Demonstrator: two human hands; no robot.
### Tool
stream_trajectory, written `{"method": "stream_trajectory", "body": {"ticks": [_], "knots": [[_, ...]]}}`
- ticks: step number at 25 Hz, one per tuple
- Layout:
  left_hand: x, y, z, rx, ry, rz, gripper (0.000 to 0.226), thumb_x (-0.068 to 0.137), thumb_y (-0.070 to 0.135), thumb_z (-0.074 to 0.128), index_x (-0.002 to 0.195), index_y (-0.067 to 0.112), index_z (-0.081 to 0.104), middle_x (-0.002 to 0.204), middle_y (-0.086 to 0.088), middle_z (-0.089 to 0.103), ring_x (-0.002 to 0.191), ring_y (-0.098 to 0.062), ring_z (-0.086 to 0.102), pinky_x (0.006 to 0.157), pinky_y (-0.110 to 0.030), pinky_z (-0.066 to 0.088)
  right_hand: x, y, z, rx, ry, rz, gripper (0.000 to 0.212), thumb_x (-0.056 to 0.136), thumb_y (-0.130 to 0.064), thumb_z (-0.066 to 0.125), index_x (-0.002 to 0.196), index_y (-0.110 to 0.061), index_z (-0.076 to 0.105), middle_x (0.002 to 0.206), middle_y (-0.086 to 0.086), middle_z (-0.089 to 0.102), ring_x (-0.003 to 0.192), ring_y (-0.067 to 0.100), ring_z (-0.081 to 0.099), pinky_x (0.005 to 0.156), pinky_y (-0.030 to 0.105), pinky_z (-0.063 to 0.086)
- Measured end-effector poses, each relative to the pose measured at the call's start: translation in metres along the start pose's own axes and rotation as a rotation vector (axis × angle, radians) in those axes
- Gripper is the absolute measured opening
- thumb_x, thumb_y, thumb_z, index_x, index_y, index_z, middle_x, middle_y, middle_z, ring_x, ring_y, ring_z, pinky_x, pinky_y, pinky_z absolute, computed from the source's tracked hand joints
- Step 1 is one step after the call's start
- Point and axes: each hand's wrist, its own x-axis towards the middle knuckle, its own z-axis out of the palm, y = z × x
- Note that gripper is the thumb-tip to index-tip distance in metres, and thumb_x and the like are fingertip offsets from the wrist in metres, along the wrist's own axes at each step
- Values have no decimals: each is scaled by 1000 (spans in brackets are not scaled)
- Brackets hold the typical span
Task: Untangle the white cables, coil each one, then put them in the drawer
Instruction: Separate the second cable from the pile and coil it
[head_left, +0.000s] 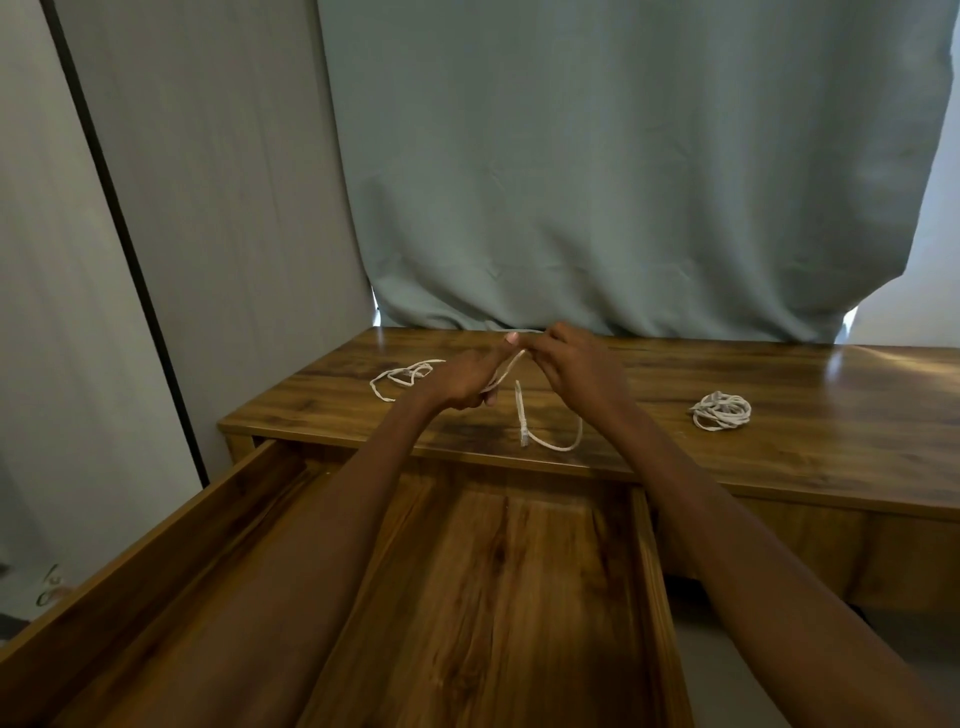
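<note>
**Coiling the second cable**

Fingers (511, 340) of both hands curled and pinched on a white cable (524, 415), left hand (462, 382) and right hand (576, 366) close together above the desk (779, 457). Loose end dangling down to the desk edge; more slack trailing off left. Coiling apparently just begun: next, looping the slack round evenly without fresh knots. One finished coil (721, 410) lying well apart to the right. Drawer (644, 571) pulled open below, nothing seen inside. Curtain (623, 182) behind; no visible obstruction.
</note>
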Motion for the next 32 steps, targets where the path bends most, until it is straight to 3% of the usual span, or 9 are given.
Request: {"method": "stream_trajectory", "body": {"ticks": [2, 5, 10, 12, 17, 21, 24, 29, 32], "knots": [[-7, -3, -7, -196, -172, 0, 71, 94, 71, 38, 64, 9, 55, 48, -8, 41, 40, -15, 29, 47, -26, 26, 1, 6, 4, -140, -112, 30, 34, 99, -21, 58, 129, -36, 65, 101, 3, 62, 87, 27, 58, 63, 35, 44], [-9, -14, -14, -594, -360, 105, 53, 96, 36, 55, 53, 16, 34, 39, 2, 28, 36, -14, 21, 47, -32, 15, -1, 6, 11, -272, -229, 118, 36, 101, -21, 53, 132, -36, 62, 119, 3, 65, 107, 32, 59, 84, 42, 43], [-13, -13, -6, -1433, -418, 257, 46, 98, 22, 47, 53, 19, 47, 34, 7, 33, 34, -10, 27, 42, -25, 23, -10, -18, 34, -178, -295, 139, 34, 98, -14, 52, 129, -21, 62, 130, 7, 64, 118, 33, 57, 96, 43, 41], [-16, -6, -5, -1627, -285, 326, 35, 97, 23, 48, 63, 15, 51, 37, 7, 36, 37, -9, 35, 44, -24, 32, -14, -21, 40, -67, -306, 154, 29, 100, -16, 49, 124, -16, 65, 119, 12, 68, 108, 35, 62, 90, 43, 48], [-9, 9, -14, -1809, 379, 385, 30, 102, 28, 47, 89, 9, 67, 52, 3, 51, 52, -11, 48, 58, -24, 42, -32, -36, 42, 360, -258, 248, 25, 106, -29, 44, 122, -20, 61, 98, 6, 72, 85, 24, 67, 71, 38, 51], [7, 2, -18, -1566, 631, 323, 22, 105, 25, 46, 96, 12, 62, 71, 0, 64, 68, -12, 61, 69, -25, 48, -36, -45, 37, 357, -303, 199, 23, 103, -29, 49, 114, -19, 68, 93, 4, 72, 76, 19, 62, 64, 35, 46], [20, -14, -10, -888, 759, 229, 27, 105, 25, 45, 86, 19, 64, 76, 0, 69, 78, -16, 66, 78, -29, 54, -31, -52, 26, 258, -207, 71, 20, 99, -23, 56, 111, -20, 71, 97, 4, 73, 75, 22, 61, 61, 29, 33], [26, -45, 7, 91, 539, 191, 54, 102, 38, 41, 63, 7, 62, 61, -8, 62, 63, -22, 59, 74, -43, 51, -21, -46, 15, 86, -136, -46, 20, 102, -35, 53, 114, -26, 67, 103, -3, 71, 83, 21, 66, 58, 31, 41], [12, -43, 9, 194, 314, 65, 65, 102, 50, 35, 61, 11, 65, 55, -6, 63, 63, -18, 62, 82, -43, 51, -18, -29, 7, 45, -126, -6, 24, 102, -41, 50, 109, -23, 65, 102, -1, 66, 81, 21, 64, 59, 34, 47]]}}
